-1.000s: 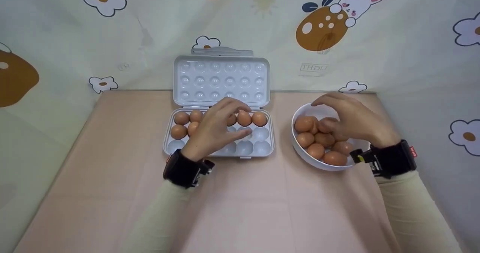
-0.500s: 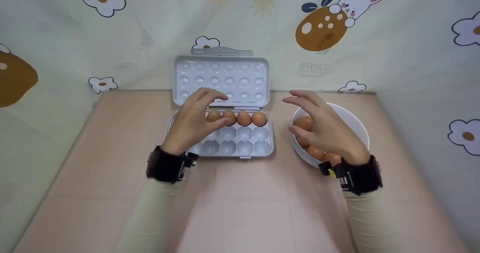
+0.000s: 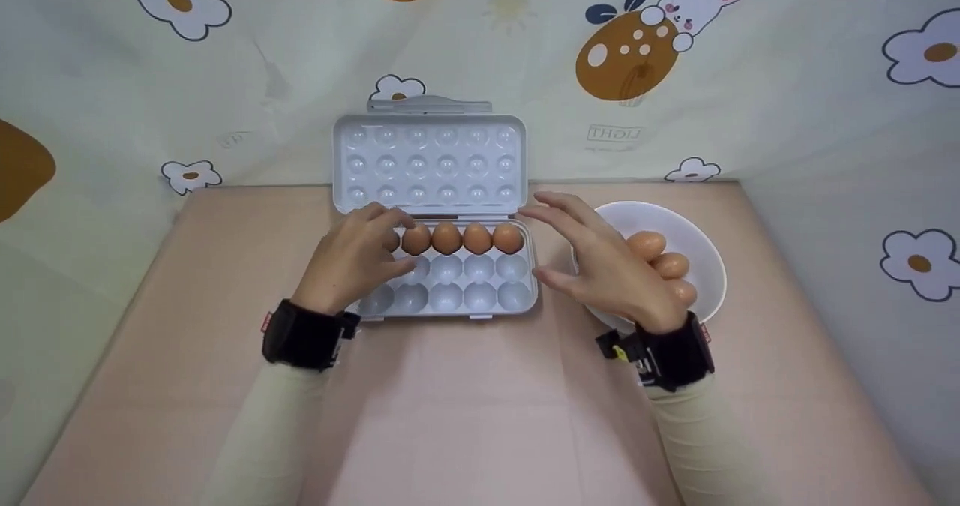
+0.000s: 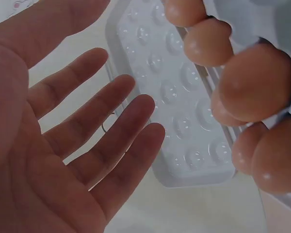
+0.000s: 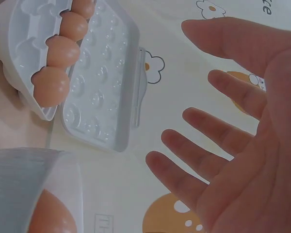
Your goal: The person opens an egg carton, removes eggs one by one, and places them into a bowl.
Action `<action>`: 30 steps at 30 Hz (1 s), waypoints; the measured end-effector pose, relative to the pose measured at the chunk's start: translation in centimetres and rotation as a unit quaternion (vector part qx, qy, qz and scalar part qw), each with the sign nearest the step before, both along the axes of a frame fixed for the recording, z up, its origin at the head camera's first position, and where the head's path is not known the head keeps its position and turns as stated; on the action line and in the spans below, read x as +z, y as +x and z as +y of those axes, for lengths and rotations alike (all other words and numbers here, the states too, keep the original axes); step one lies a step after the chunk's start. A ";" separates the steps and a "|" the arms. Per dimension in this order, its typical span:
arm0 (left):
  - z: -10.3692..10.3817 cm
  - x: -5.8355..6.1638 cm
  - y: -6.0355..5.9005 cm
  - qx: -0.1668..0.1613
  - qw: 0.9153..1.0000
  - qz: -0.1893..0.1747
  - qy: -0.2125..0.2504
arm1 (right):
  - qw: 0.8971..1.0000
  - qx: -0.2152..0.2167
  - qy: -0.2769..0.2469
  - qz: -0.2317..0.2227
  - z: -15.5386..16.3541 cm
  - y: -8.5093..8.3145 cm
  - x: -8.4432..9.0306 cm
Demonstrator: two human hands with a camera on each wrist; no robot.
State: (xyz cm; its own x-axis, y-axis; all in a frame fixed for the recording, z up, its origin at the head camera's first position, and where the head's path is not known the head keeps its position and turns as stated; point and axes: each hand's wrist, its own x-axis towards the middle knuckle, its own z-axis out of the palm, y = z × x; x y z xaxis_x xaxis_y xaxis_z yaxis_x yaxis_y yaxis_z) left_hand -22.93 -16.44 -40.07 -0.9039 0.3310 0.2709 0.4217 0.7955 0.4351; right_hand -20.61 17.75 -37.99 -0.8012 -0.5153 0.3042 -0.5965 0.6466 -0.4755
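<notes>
An egg box [image 3: 480,296] lies with its dimpled lid [image 3: 431,165] raised at the back. Brown eggs [image 3: 477,238] fill the visible part of its back row; the cups in front of them on the right hold none. My left hand [image 3: 349,262] hovers over the box's left end, fingers spread and nothing in them, hiding the cups there. To its right, my right hand [image 3: 600,266] hangs over the left rim of a white bowl [image 3: 707,285], its fingers apart and bare in the right wrist view. Several brown eggs [image 3: 671,266] show in the bowl; the hand covers the others.
A pale pink cloth [image 3: 465,416] covers the table. Behind it hangs a cream curtain [image 3: 300,64] printed with flowers, a rabbit and brown shapes. Both wrists carry black straps with cameras.
My right hand has come left from over the bowl's eggs toward the egg box. My left hand has drawn back leftward along the box, uncovering more cups. The head view has shifted slightly.
</notes>
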 end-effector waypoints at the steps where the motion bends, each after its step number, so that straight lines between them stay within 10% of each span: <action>1: -0.3 -0.2 0.0 0.003 1.000 -0.006 -0.004 | 1.000 0.000 0.005 0.000 -0.1 0.0 -0.1; 17: -1.9 -2.8 0.0 0.058 0.998 -0.014 -0.009 | 0.999 0.052 0.008 -0.005 -2.0 -0.2 -1.9; 30: -1.5 -3.7 -0.5 0.023 1.000 0.012 0.004 | 0.998 0.047 0.028 -0.029 -2.3 -0.3 -2.4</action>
State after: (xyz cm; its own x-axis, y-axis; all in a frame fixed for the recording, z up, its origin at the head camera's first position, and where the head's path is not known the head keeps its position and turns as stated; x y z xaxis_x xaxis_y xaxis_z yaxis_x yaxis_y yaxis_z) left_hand -23.44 -17.91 -43.77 -0.9118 0.2863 0.2942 0.3940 0.8115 0.4314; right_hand -20.89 15.48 -40.43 -0.7641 -0.6036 0.2275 -0.6281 0.6160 -0.4754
